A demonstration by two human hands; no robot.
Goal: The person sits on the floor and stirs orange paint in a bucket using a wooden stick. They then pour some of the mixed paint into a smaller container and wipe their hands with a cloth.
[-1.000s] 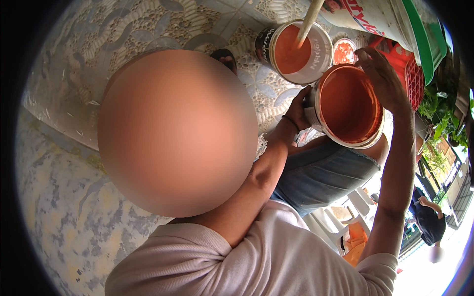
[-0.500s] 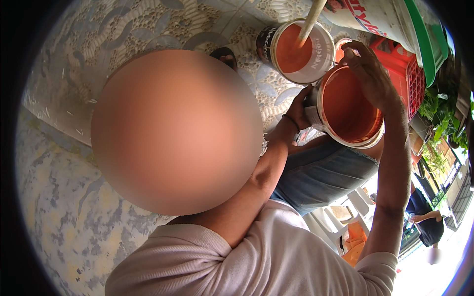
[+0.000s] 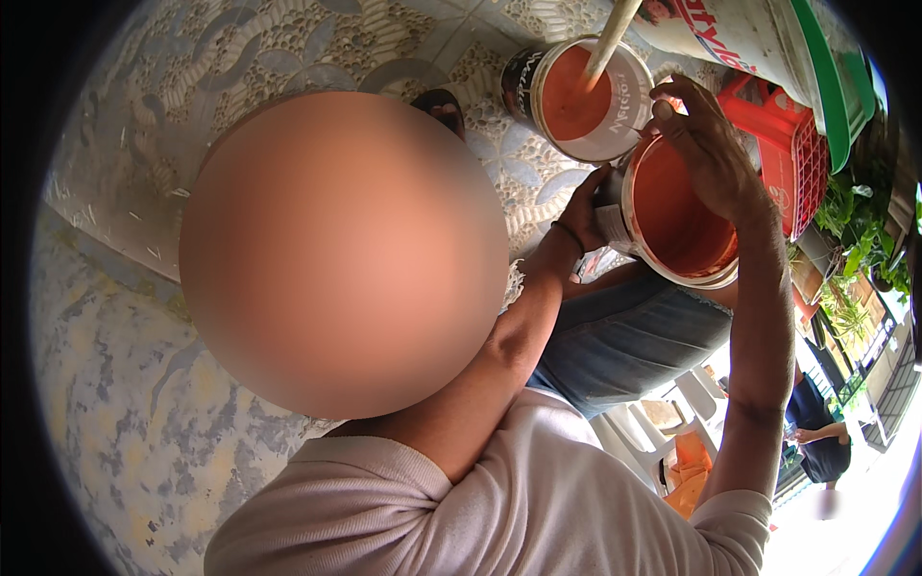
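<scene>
A tilted paint bucket (image 3: 684,216), coated inside with orange-red paint, rests by jeans-clad legs (image 3: 634,336). My left hand (image 3: 584,209) grips its outer wall on the left side. Over the bucket's far rim is my right hand (image 3: 706,144), fingers bent and thumb close to them. Something thin shows near its fingertips, too small to name. Just beyond stands a second paint bucket (image 3: 615,101) holding orange paint, with a wooden stick (image 3: 613,43) leaning in it.
A red plastic crate (image 3: 776,144) and a large white bucket with a green rim (image 3: 834,86) stand at the far right. Green plants (image 3: 855,216) grow behind. White chairs, an orange cloth (image 3: 690,470) and a person in dark clothes (image 3: 821,437) are at lower right. A blurred disc hides much of the left.
My right hand has shifted slightly left over the bucket's far rim, its fingers more extended. The left hand keeps its grip. The background person has moved a little left.
</scene>
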